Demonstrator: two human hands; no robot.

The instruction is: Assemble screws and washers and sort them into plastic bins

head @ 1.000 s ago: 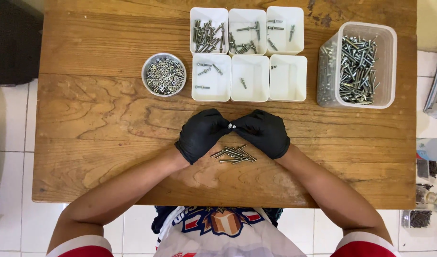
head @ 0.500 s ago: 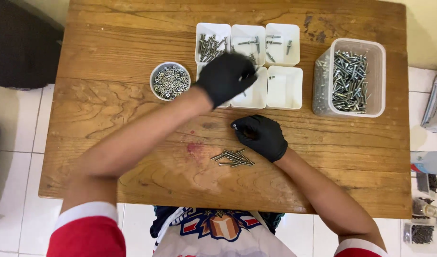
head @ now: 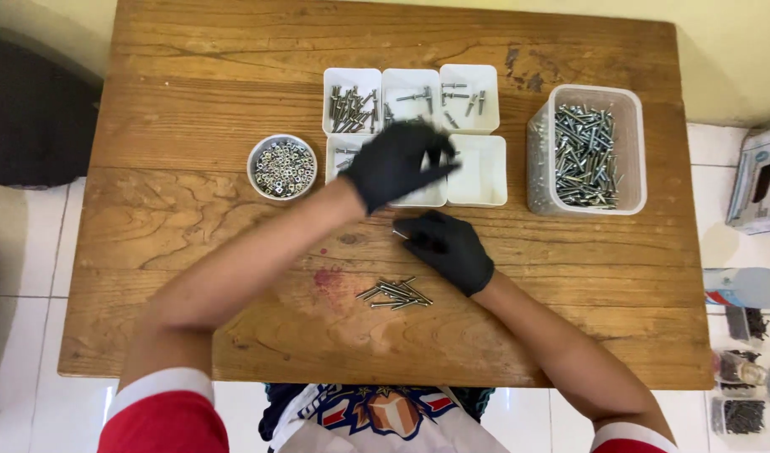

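Note:
Both my hands wear black gloves. My left hand (head: 396,164) hovers with its fingers spread over the lower middle compartment of the white sorting trays (head: 477,172); I see nothing in it. My right hand (head: 450,249) rests on the wooden table (head: 192,210) just below the trays, pinching a small silver bolt (head: 399,234) whose tip sticks out to the left. A small pile of bolts (head: 395,293) lies on the table near my right wrist.
A round white bowl of nuts (head: 281,166) stands left of the trays. A clear plastic tub of long bolts (head: 588,151) stands at the right. Boxes and small bags lie on the tiled floor beyond the table's right edge.
My left hand left my right hand, reached up to the trays, and has since drawn back slightly toward me. My right hand stayed nearly in place.

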